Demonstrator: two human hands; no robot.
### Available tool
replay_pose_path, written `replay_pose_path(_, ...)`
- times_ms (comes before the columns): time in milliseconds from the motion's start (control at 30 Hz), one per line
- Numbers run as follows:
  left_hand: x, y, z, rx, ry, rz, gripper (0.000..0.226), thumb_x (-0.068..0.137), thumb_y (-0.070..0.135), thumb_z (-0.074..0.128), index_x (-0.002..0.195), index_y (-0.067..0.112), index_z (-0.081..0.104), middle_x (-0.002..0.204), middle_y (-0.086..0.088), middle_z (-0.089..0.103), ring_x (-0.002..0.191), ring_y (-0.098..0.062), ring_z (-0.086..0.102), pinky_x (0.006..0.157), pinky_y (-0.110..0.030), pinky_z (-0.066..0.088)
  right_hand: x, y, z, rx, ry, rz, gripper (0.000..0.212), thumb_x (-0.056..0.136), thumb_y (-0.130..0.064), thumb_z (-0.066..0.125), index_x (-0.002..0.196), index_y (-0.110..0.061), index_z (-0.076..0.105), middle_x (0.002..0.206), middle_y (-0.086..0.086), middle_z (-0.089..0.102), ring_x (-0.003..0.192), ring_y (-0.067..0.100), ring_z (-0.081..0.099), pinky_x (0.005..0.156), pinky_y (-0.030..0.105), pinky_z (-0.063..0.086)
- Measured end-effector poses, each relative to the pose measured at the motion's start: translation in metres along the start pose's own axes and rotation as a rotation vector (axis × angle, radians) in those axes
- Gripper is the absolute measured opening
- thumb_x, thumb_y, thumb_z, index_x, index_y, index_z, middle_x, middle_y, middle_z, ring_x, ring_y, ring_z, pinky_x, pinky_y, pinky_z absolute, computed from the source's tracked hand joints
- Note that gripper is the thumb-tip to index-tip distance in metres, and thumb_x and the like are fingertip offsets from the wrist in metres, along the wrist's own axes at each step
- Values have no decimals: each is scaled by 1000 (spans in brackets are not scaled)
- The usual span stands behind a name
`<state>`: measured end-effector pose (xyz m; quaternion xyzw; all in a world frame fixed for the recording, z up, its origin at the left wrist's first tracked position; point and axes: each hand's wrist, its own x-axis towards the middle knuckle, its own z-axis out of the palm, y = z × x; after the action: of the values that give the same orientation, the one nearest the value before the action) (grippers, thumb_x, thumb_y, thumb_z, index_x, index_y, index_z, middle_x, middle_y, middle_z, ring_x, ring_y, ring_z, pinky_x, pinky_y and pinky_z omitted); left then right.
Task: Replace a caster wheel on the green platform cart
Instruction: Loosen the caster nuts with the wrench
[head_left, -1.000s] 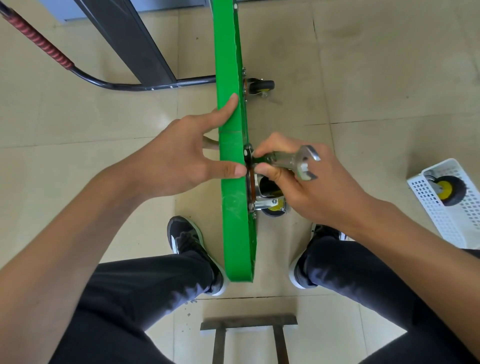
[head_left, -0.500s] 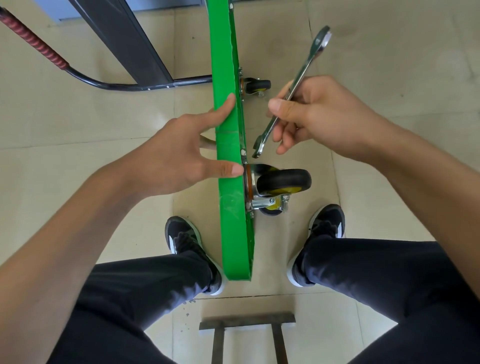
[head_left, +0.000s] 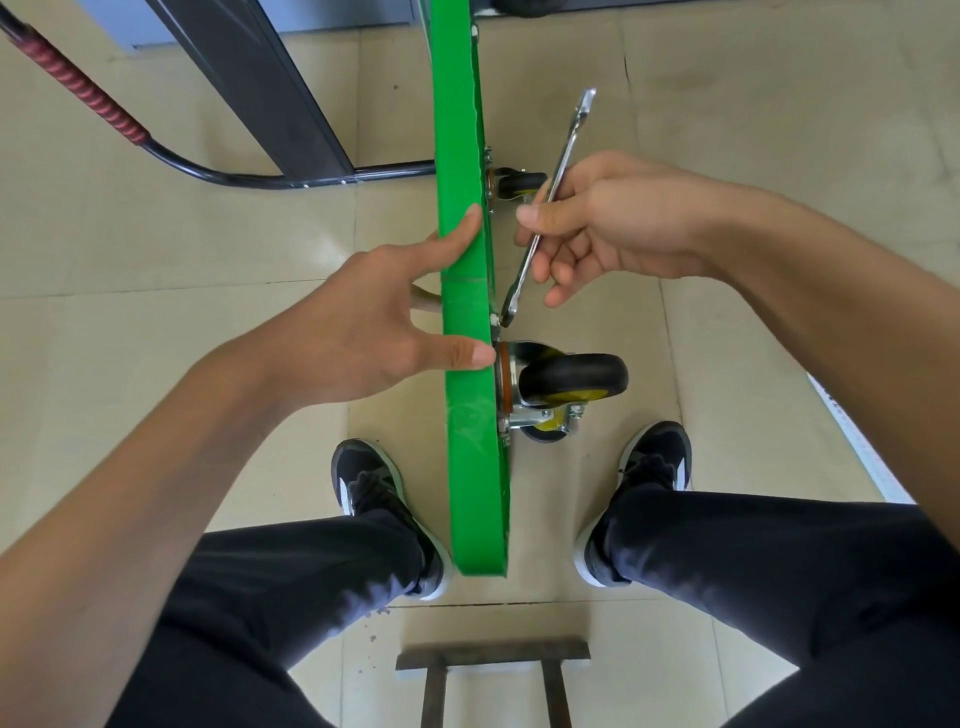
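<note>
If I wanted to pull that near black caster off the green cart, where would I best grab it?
Probably by the black wheel, coming from the right, the cart's underside. It juts out sideways from the upright green platform, with open floor on that side. The metal fork and bolts nearer the platform look cramped and edgy.

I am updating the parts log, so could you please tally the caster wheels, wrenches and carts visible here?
Caster wheels: 2, the near caster wheel and the far caster wheel.
Wrenches: 1, the wrench in the right hand.
Carts: 1, the green platform cart.
Total: 4.
</note>
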<state>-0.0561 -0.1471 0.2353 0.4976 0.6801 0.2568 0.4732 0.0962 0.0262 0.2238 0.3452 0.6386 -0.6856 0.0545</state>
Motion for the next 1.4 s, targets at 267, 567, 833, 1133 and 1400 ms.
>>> replay_pose_path(267, 0, 1, 0, -6, 1, -2, 109, 64, 42, 77, 156, 40, 19, 156, 21, 36, 120, 8, 52, 83, -5, 48, 11, 0, -8, 46, -41, 25, 18, 102, -20, 54, 100, -2, 59, 71, 10, 64, 53, 14, 57, 65, 32, 60)
replay_pose_path(567, 1, 1, 1, -24, 8, 2, 107, 66, 38, 78, 155, 39, 20, 154, 21, 38, 115, 21, 47, 80, -4, 46, 20, -1, 0, 43, -89, 32, 19, 101, -23, 56, 101, -4, 58, 71, 9, 63, 53, 13, 56, 67, 32, 60)
replay_pose_path(833, 1, 2, 1, -24, 17, 2, 107, 64, 37, 78, 155, 38, 21, 153, 20, 40, 109, 27, 46, 78, -2, 45, 25, 2, 7, 55, -55, 28, 36, 103, -23, 53, 126, 5, 55, 72, 9, 62, 58, 15, 56, 67, 31, 60)
replay_pose_path(1133, 1, 2, 1, -30, 18, 4, 108, 63, 37, 79, 155, 38, 22, 153, 20, 40, 110, 26, 47, 82, -5, 48, 34, 10, 20, 91, 16, 24, 39, 106, -27, 47, 127, 5, 55, 63, 3, 54, 51, 11, 48, 58, 29, 55)
replay_pose_path(1400, 2, 3, 0, -15, 15, 5, 108, 64, 38, 78, 155, 39, 21, 152, 21, 42, 109, 27, 46, 81, -4, 48, 31, 20, 27, 147, 99, -26, 41, 106, -30, 48, 126, 5, 53, 61, 2, 51, 53, 13, 42, 55, 29, 51)
